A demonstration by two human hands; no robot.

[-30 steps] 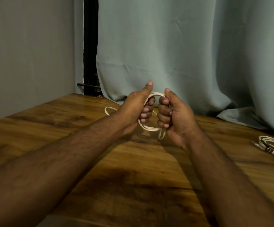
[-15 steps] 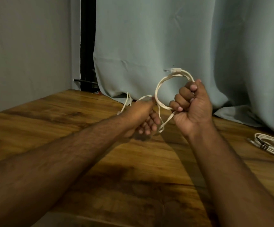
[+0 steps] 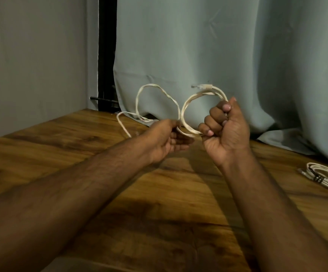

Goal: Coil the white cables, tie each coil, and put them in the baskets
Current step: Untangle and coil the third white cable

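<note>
Above table, cable in fingers

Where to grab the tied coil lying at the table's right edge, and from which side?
Probably at the dark tie on the tied coil, coming from above. The coil lies flat on the table, and there the strands are bunched, so a pinch across them should lift the whole coil without loops slipping out.

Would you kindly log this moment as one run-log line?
step: coiling | right hand: grips coil | left hand: pinches loose loop | tied coil: on table | baskets: unseen
</note>
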